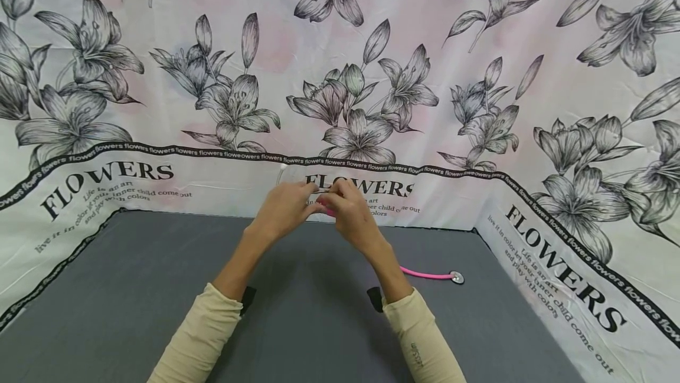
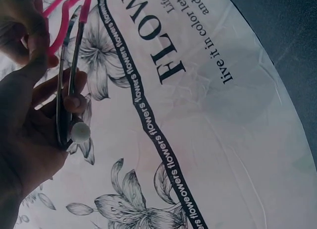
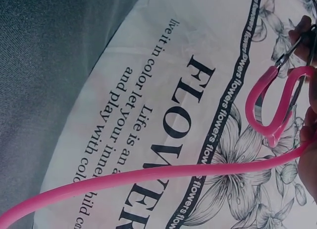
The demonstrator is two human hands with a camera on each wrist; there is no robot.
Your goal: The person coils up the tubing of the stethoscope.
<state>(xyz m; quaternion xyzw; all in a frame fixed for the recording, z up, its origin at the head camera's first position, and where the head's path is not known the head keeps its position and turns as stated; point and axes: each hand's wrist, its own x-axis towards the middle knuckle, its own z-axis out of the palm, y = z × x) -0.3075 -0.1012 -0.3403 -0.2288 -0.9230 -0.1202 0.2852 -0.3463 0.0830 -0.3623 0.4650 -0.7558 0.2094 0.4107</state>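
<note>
Both hands are raised over the far edge of the table around a pink stethoscope (image 3: 148, 175). In the left wrist view, my left hand (image 1: 281, 209) grips its metal ear tubes (image 2: 74, 55), fingers curled round them. A pale ear tip (image 2: 80, 133) sticks out beside those fingers. My right hand (image 1: 355, 216), close beside the left, pinches the pink tubing near the yoke, where it bends in a loop (image 3: 252, 102). From there the tubing runs down behind the right forearm. Its silver chest piece (image 1: 457, 277) rests on the table, right of that forearm.
The grey tabletop (image 1: 159, 288) spreads beneath both arms. A white cloth with printed flowers and lettering (image 1: 451, 206) hangs upright behind it and along both sides. Dark straps (image 1: 375, 299) sit at the wrists.
</note>
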